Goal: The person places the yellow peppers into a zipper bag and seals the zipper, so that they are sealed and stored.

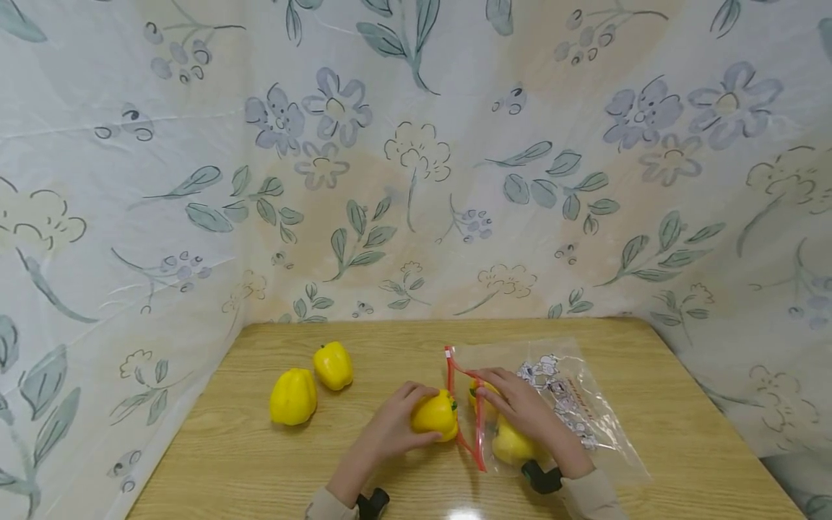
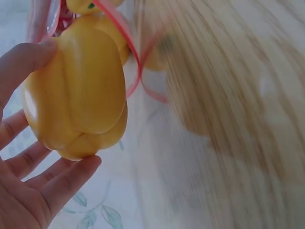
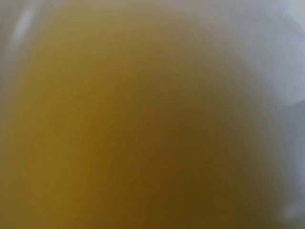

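My left hand (image 1: 393,427) holds a yellow bell pepper (image 1: 435,415), its green stem end turned toward a clear zip bag (image 1: 607,404). In the left wrist view, thumb and fingers grip the pepper (image 2: 78,90) from the side, close to the bag's red zip edge (image 2: 119,24). At the bag's mouth, my right hand (image 1: 523,408) holds the red-edged rim with its fingers. Inside the bag, partly under that hand, lie two more yellow peppers, one near the mouth (image 1: 486,401) and one nearer me (image 1: 512,442). A blurred yellow pepper (image 3: 119,119) fills the right wrist view.
Two loose yellow peppers, a nearer one (image 1: 293,397) and a farther one (image 1: 334,366), stand left on the wooden table (image 1: 221,469). The printed bag lies flat toward the right. Floral cloth (image 1: 416,195) hangs behind the table and along both sides.
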The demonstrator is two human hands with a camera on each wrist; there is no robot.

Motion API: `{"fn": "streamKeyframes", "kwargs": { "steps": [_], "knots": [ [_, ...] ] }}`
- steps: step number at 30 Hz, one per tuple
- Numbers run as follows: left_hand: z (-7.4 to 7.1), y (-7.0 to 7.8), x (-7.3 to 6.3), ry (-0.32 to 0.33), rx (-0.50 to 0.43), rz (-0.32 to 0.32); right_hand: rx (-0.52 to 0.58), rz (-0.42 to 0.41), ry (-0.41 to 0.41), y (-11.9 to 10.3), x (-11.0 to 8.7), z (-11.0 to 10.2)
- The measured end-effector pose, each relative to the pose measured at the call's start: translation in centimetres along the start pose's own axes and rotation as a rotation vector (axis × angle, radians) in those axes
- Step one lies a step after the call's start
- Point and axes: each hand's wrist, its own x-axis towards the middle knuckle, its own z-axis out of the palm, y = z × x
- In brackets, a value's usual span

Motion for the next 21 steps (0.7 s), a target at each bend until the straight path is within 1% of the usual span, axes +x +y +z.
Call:
{"fn": "streamKeyframes", "kwargs": {
  "steps": [8,12,17,21],
  "knots": [
    [0.8,0.6,1.0,0.008,-0.026,0.027,-0.010,-0.021,0.031,0.0,0.1,0.2],
    [1.3,0.7,1.4,0.008,-0.024,0.044,-0.016,-0.027,0.027,0.0,0.2,0.1],
    [2.0,0.9,1.8,-0.004,-0.023,0.049,-0.015,-0.025,0.011,-0.2,0.3,0.0],
    [2.4,1.1,2.1,-0.019,-0.036,0.036,-0.016,-0.019,0.007,-0.2,0.4,-0.1]
  ]
}}
